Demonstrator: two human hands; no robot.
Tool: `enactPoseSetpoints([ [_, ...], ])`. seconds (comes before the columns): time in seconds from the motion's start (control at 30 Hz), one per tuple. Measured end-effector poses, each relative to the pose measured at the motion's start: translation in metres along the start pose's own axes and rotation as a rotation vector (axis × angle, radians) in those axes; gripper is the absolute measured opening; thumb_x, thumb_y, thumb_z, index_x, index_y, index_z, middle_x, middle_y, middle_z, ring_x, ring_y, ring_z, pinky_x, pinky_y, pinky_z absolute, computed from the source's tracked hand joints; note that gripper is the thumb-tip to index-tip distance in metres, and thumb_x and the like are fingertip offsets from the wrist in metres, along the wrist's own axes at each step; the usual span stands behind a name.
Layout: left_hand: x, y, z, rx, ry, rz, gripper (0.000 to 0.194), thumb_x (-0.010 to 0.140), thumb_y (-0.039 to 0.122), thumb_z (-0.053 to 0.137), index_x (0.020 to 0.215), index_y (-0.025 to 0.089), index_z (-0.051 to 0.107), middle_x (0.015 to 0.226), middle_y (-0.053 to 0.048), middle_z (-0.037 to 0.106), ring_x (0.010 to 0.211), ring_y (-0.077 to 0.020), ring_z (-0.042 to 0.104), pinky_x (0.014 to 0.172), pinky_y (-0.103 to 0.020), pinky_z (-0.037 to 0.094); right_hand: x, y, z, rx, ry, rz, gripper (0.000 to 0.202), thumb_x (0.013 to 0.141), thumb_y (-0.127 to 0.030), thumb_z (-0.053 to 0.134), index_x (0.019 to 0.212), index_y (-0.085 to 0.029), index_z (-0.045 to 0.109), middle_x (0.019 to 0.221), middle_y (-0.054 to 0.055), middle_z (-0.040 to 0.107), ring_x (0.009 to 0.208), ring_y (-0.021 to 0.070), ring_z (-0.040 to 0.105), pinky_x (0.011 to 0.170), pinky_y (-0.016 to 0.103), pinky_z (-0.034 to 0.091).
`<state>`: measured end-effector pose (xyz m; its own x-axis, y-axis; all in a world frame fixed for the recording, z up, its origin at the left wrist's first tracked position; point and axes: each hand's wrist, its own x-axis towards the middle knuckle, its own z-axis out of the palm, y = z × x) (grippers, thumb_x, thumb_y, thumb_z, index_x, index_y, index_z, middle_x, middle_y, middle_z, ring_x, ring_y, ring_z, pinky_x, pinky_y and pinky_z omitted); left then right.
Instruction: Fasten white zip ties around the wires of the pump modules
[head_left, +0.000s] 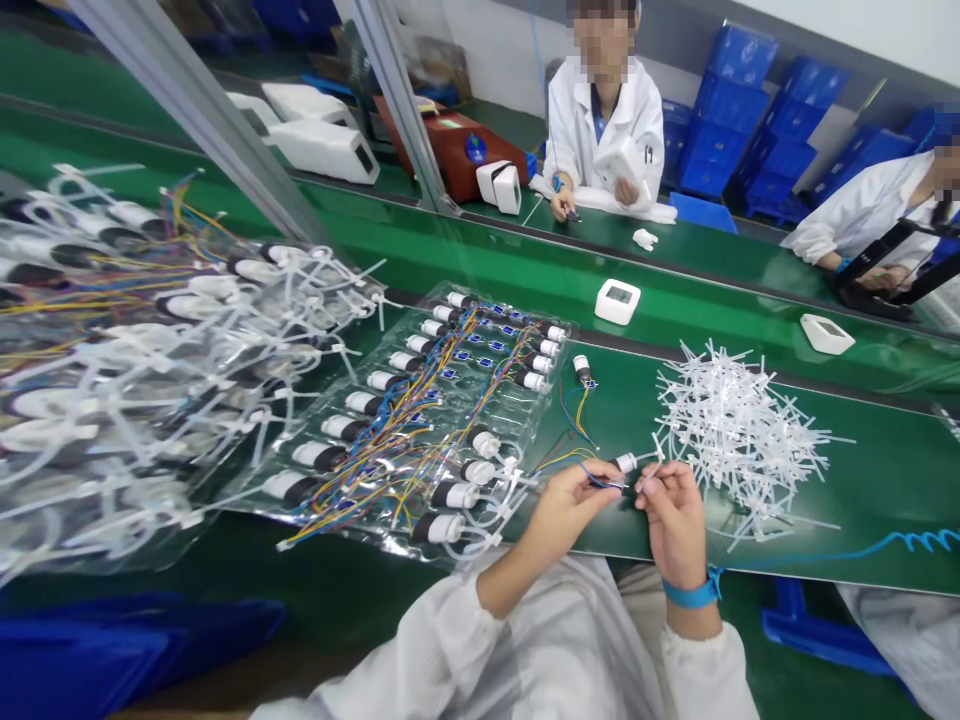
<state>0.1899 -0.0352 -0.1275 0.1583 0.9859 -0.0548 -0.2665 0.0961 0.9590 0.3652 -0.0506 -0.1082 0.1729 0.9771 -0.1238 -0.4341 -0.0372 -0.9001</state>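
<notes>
Between my hands is a small white-and-black cylindrical motor [625, 463] with coloured wires and a short white tube [651, 456] at its end. My left hand [576, 497] is closed, pinching the motor's wires near its body. My right hand [673, 512], with a blue wrist strap, has thumb and fingers pressed together at the white tube; its exact grip is partly hidden. A loose motor [582, 369] with wires lies just beyond. Right of my hands is a heap of white plastic tube pieces [742, 440].
On my left, a clear plastic tray [480, 400] holds rows of wired motors. More trays of motors with tubes [150, 370] are stacked further left. White devices [617, 301] sit on the green conveyor [525, 262]. Two co-workers in white coats sit opposite. A blue coiled cord [892, 543] crosses at right.
</notes>
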Motion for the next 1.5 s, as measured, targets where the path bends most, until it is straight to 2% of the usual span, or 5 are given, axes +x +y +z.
enactPoseSetpoints([
  [0.27, -0.001, 0.000, 0.003, -0.006, -0.002, -0.020, 0.026, 0.089, 0.037, 0.090, 0.105, 0.019, 0.080, 0.109, -0.010, 0.082, 0.103, -0.0255, 0.077, 0.097, -0.037, 0.061, -0.015, -0.002, -0.008, 0.035, 0.118, 0.178, 0.039, 0.087, -0.037, 0.097, 0.115, -0.026, 0.071, 0.098, 0.002, 0.080, 0.098, 0.0212, 0.078, 0.098, 0.040, 0.068],
  [0.43, -0.001, -0.003, 0.002, 0.009, -0.007, -0.024, 0.026, 0.088, 0.037, 0.091, 0.101, 0.018, 0.080, 0.108, -0.010, 0.082, 0.102, -0.0254, 0.077, 0.096, -0.037, 0.062, -0.012, -0.009, -0.011, 0.028, 0.092, 0.255, 0.042, 0.084, -0.042, 0.099, 0.114, -0.020, 0.080, 0.093, 0.004, 0.077, 0.084, 0.0179, 0.073, 0.071, 0.027, 0.065],
  [0.67, -0.002, -0.001, 0.002, -0.024, -0.063, 0.035, 0.023, 0.088, 0.035, 0.092, 0.095, 0.018, 0.079, 0.105, -0.011, 0.081, 0.104, -0.0253, 0.076, 0.095, -0.036, 0.062, -0.005, -0.023, -0.007, 0.056, -0.045, 0.369, 0.038, 0.084, -0.049, 0.098, 0.094, -0.020, 0.076, 0.077, -0.002, 0.058, 0.059, 0.0091, 0.046, 0.038, 0.014, 0.028],
  [1.07, -0.003, 0.002, 0.002, 0.008, -0.052, -0.017, 0.026, 0.089, 0.037, 0.090, 0.104, 0.019, 0.081, 0.111, -0.011, 0.081, 0.104, -0.0253, 0.076, 0.093, -0.035, 0.063, -0.006, -0.028, -0.022, 0.085, -0.159, 0.565, 0.046, 0.088, -0.058, 0.093, 0.101, -0.015, 0.084, 0.072, -0.005, 0.042, 0.054, 0.0066, 0.025, 0.037, 0.012, 0.017],
  [1.5, -0.003, 0.004, 0.000, 0.031, -0.093, -0.043, 0.027, 0.091, 0.039, 0.090, 0.106, 0.018, 0.081, 0.111, -0.010, 0.082, 0.103, -0.0248, 0.078, 0.090, -0.034, 0.064, -0.015, -0.022, -0.013, 0.054, -0.081, 0.421, 0.031, 0.080, -0.037, 0.101, 0.091, -0.019, 0.078, 0.084, 0.003, 0.071, 0.058, 0.0064, 0.041, 0.041, 0.012, 0.021],
])
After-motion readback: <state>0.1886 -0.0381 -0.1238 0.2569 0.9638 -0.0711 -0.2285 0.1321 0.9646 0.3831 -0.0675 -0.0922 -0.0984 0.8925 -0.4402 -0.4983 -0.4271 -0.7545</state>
